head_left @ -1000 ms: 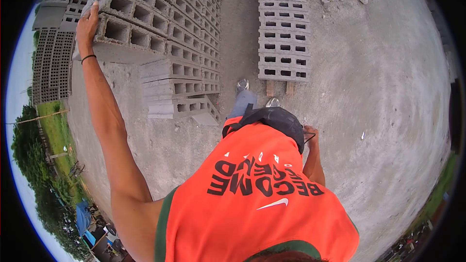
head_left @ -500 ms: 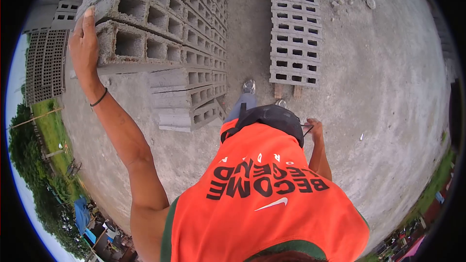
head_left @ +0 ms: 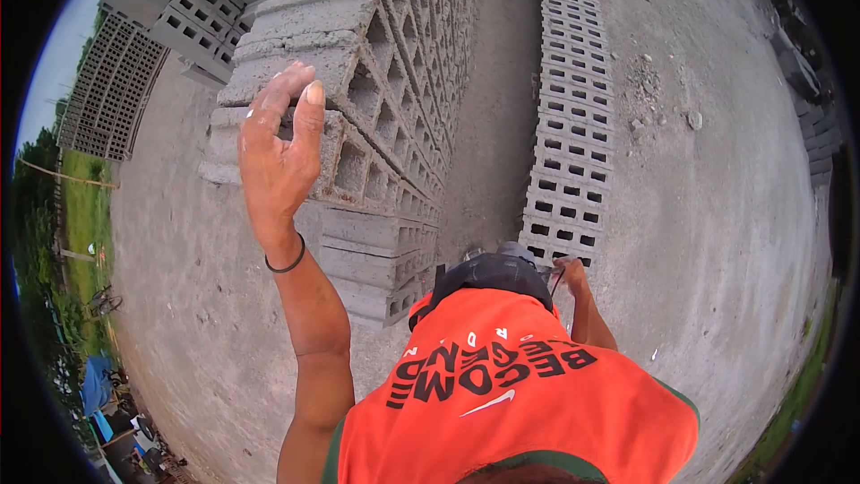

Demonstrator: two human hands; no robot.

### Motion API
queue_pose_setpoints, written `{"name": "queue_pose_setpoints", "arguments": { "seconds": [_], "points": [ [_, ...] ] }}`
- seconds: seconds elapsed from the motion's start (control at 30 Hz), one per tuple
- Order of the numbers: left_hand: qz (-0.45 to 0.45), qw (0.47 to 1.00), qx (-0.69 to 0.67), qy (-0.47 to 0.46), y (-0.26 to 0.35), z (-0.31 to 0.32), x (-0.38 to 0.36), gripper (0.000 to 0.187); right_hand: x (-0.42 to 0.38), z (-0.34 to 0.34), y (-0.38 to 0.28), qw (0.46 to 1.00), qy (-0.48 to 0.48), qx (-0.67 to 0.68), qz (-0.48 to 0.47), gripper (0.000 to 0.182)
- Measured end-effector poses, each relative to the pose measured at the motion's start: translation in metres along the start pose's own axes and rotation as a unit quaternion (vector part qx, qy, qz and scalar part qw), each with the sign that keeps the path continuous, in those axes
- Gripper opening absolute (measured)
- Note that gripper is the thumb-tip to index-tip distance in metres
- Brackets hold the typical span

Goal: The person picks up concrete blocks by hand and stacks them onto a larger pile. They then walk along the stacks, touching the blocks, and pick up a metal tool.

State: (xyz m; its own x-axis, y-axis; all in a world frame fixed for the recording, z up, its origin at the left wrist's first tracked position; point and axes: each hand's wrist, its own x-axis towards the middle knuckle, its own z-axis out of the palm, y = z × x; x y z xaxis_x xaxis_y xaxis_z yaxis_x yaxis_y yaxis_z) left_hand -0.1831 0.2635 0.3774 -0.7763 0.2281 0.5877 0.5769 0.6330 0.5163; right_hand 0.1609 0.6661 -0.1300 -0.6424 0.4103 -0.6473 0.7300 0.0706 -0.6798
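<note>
My left hand (head_left: 282,148) is raised at the near corner of a tall stack of grey hollow concrete blocks (head_left: 309,40). Its fingers point up and the thumb stands apart from them, with nothing held. The fingertips overlap the block faces; whether they touch cannot be told. By my waist, beside a black waist bag (head_left: 488,276), my right hand (head_left: 571,276) has its fingers curled. A thin dark cord or strap shows at those fingers, and what else they hold is too small to make out.
A long low row of hollow blocks (head_left: 573,116) runs away on the right, with a narrow concrete lane (head_left: 502,81) between it and the stack. More block stacks (head_left: 112,81) stand at far left. Rubble (head_left: 645,90) lies on the ground at right.
My left hand has moved right across the view and is turned more upright at the stack's corner. The body is closer to the low block row. My right hand stays by the waist.
</note>
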Motion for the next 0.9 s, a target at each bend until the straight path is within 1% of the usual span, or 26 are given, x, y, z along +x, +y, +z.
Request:
{"name": "queue_pose_setpoints", "arguments": {
  "seconds": [0.03, 0.07, 0.1, 0.17, 0.23, 0.27, 0.3, 0.43, 0.47, 0.5, 0.53, 0.57, 0.6, 0.63, 0.73, 0.77, 0.83, 0.87, 0.9],
  "points": [
    [0.011, 1.000, 0.004, 0.000, 0.000, -0.001, 0.002, 0.026, 0.008, -0.001, -0.024, 1.000, -0.024, -0.017, -0.004, 0.037],
    [0.013, 1.000, 0.020, 0.001, 0.000, -0.002, 0.002, 0.027, 0.007, 0.001, -0.056, 1.000, -0.006, -0.002, 0.011, 0.037],
    [0.014, 0.999, 0.035, 0.001, 0.000, -0.002, 0.001, 0.027, 0.017, 0.004, -0.071, 1.000, 0.005, 0.014, -0.027, 0.036],
    [0.006, 0.999, 0.047, 0.000, 0.003, -0.005, 0.001, 0.026, 0.033, 0.001, -0.107, 0.999, -0.008, -0.025, 0.045, 0.034],
    [-0.010, 0.999, 0.036, 0.000, 0.004, -0.006, 0.001, 0.024, 0.043, -0.003, -0.126, 0.999, -0.029, 0.033, -0.006, 0.034],
    [-0.007, 0.999, 0.035, 0.002, 0.004, -0.006, 0.001, 0.024, 0.047, -0.001, -0.140, 1.000, -0.011, -0.016, -0.001, 0.032],
    [-0.006, 0.999, 0.035, 0.004, 0.005, -0.006, 0.001, 0.023, 0.058, -0.002, -0.143, 0.999, -0.029, -0.009, -0.011, 0.031],
    [-0.005, 0.999, 0.036, 0.010, 0.001, -0.006, 0.004, 0.025, 0.090, 0.000, -0.166, 0.992, -0.073, -0.105, 0.020, 0.031],
    [-0.010, 0.999, 0.038, 0.001, 0.001, -0.006, 0.005, 0.028, 0.099, -0.001, -0.172, 0.990, -0.074, -0.111, 0.044, 0.033],
    [-0.018, 0.999, 0.046, 0.000, 0.002, -0.006, 0.006, 0.029, 0.115, 0.001, -0.173, 0.990, -0.089, -0.094, 0.049, 0.030],
    [-0.026, 0.998, 0.053, -0.002, 0.004, -0.006, 0.008, 0.029, 0.132, 0.001, -0.170, 0.991, -0.091, -0.094, 0.034, 0.027],
    [-0.034, 0.998, 0.060, -0.006, 0.006, -0.005, 0.010, 0.030, 0.162, 0.002, -0.151, 0.991, -0.093, -0.093, 0.020, 0.026],
    [-0.045, 0.996, 0.080, -0.016, 0.006, -0.005, 0.012, 0.034, 0.175, 0.003, -0.156, 0.989, -0.089, -0.120, -0.015, 0.029],
    [-0.068, 0.995, 0.078, -0.006, 0.007, -0.005, 0.011, 0.035, 0.189, -0.001, -0.162, 0.980, -0.127, -0.152, -0.037, 0.030],
    [-0.127, 0.989, 0.072, 0.024, 0.010, 0.000, 0.019, 0.042, 0.205, -0.018, -0.206, 0.988, -0.124, -0.082, 0.046, 0.026],
    [-0.148, 0.986, 0.071, 0.026, 0.012, 0.000, 0.022, 0.045, 0.217, -0.025, -0.216, 0.984, -0.145, -0.094, 0.036, 0.031],
    [-0.182, 0.981, 0.057, 0.039, 0.013, 0.004, 0.029, 0.049, 0.237, -0.035, -0.235, 0.988, -0.129, -0.078, 0.044, 0.030],
    [-0.198, 0.978, 0.045, 0.046, 0.013, 0.005, 0.030, 0.051, 0.254, -0.045, -0.237, 0.977, -0.156, -0.145, -0.006, 0.029],
    [-0.215, 0.975, 0.034, 0.052, 0.013, 0.005, 0.031, 0.053, 0.269, -0.051, -0.241, 0.973, -0.171, -0.157, -0.007, 0.028]
  ]
}}
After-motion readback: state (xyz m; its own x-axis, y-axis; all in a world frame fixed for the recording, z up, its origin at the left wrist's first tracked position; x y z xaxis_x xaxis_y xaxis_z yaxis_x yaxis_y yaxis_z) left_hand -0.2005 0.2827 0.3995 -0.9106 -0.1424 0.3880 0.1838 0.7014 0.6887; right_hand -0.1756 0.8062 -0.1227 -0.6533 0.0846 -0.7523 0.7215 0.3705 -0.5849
